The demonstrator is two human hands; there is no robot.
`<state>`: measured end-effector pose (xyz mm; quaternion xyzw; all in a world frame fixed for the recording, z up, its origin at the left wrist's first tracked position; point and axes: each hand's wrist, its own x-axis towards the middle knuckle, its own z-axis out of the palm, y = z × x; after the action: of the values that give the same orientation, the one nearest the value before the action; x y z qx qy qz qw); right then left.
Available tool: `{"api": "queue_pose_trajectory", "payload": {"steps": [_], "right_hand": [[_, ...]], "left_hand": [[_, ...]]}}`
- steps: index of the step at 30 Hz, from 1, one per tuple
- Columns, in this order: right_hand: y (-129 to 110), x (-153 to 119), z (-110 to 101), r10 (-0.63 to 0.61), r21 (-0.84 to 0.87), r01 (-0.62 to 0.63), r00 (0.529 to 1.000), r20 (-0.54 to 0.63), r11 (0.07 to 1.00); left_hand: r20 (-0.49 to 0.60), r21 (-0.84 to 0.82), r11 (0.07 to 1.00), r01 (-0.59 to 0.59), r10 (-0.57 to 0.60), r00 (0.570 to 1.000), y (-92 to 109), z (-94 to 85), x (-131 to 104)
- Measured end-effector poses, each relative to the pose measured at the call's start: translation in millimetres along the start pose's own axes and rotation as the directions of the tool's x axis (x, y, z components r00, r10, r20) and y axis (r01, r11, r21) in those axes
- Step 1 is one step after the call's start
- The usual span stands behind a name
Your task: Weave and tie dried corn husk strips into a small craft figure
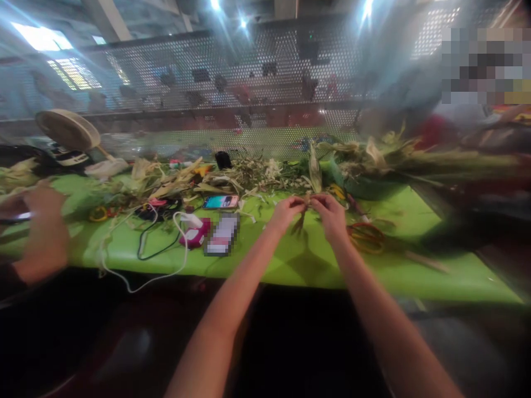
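Observation:
My left hand (286,213) and my right hand (332,214) are close together above the green tabletop, fingers pinched on one small bundle of dried corn husk (299,222). Its brownish, ragged strips hang below the fingertips, and its shadow falls on the cloth. Just above my hands a pale, pointed corn husk (314,172) stands upright; whether it joins the held bundle I cannot tell. To the right of my right hand lie thin orange-brown rings (367,237), perhaps coiled cord. A heap of husks and shreds (265,171) spreads behind my hands.
Left of my arms lie a lit phone (221,202), a second phone (223,234), a magenta box (196,234) with a white plug, and loose cables (143,243). Another person's hand (43,215) is at far left. A perforated screen (249,83) runs behind the green table (257,265).

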<state>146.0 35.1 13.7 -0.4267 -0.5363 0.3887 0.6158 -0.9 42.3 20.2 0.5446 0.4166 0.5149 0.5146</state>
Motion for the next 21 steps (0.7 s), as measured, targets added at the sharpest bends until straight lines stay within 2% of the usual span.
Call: {"api": "queue_pose_trajectory", "payload": {"steps": [3,7,10,14,17,21], "right_hand": [[-3.8,14.0,-7.2,0.084,0.011,-0.085,0.996,0.042,0.996],[1.4,22.0,-12.7,0.189,-0.091,-0.176,0.969,0.159,0.98],[6.6,23.4,-10.5,0.173,-0.15,-0.144,0.965,0.197,0.978],[6.2,25.9,-7.6,0.08,-0.26,-0.011,0.963,0.258,0.966],[7.5,26.7,-10.1,0.042,-0.299,0.06,0.946,0.322,0.952],[17.9,24.1,-18.3,0.144,-0.282,-0.033,0.914,0.381,0.959]], "left_hand": [[-0.132,-0.166,0.985,0.037,-0.059,0.99,2.5,-0.2,9.2],[-0.196,-0.276,0.961,0.027,-0.083,0.977,1.7,1.8,17.5],[-0.201,-0.317,0.947,0.042,-0.111,0.973,-0.1,4.8,22.0],[-0.204,-0.357,0.932,0.066,-0.147,0.968,-3.1,3.4,27.4],[-0.139,-0.432,0.885,0.174,-0.256,0.957,-5.7,-4.1,29.5],[0.053,-0.409,0.872,0.269,-0.272,0.961,-10.8,-14.3,27.2]]}}
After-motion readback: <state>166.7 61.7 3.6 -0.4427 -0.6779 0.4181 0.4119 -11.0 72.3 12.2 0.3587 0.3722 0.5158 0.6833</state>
